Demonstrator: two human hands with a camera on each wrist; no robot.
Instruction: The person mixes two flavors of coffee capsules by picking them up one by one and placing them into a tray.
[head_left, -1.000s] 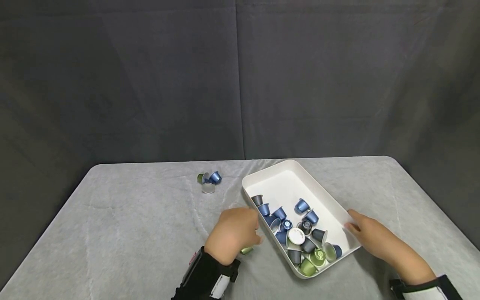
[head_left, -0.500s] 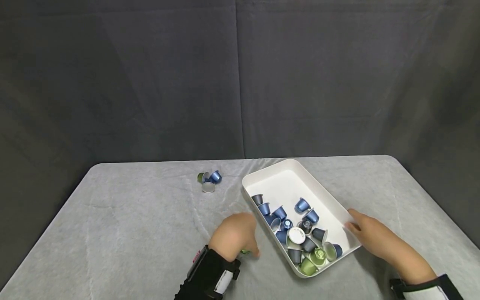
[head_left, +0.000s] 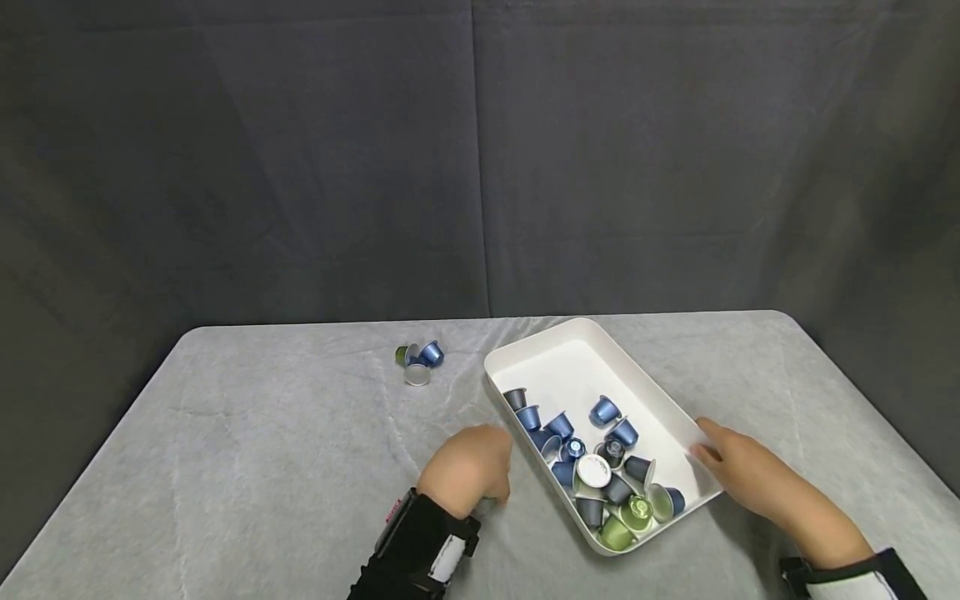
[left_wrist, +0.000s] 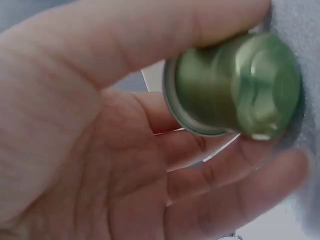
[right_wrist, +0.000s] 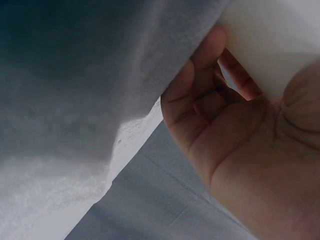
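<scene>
Low over the table left of the tray, my left hand [head_left: 467, 468] pinches a green coffee capsule [left_wrist: 220, 87] between thumb and fingers. The left wrist view shows the capsule lying on its side against the fingers, with the grey cloth close behind; in the head view the hand mostly hides it. My right hand [head_left: 750, 473] grips the right edge of a white tray [head_left: 573, 354], thumb at the rim and fingers along the outside wall. Blue capsules [head_left: 604, 411], dark grey capsules [head_left: 589, 512] and green capsules [head_left: 617, 533] lie jumbled toward the tray's near end.
At the back of the table, left of the tray, sits a small cluster with a blue capsule [head_left: 432, 352], a green capsule [head_left: 401, 356] and one showing its silver lid [head_left: 417, 375]. A grey cloth [head_left: 262, 450] covers the table, and a dark curtain [head_left: 337, 167] hangs behind.
My left hand has drawn slightly down and away from the tray's edge, closing over the green capsule that lay beside it. The right hand and the tray have stayed in place.
</scene>
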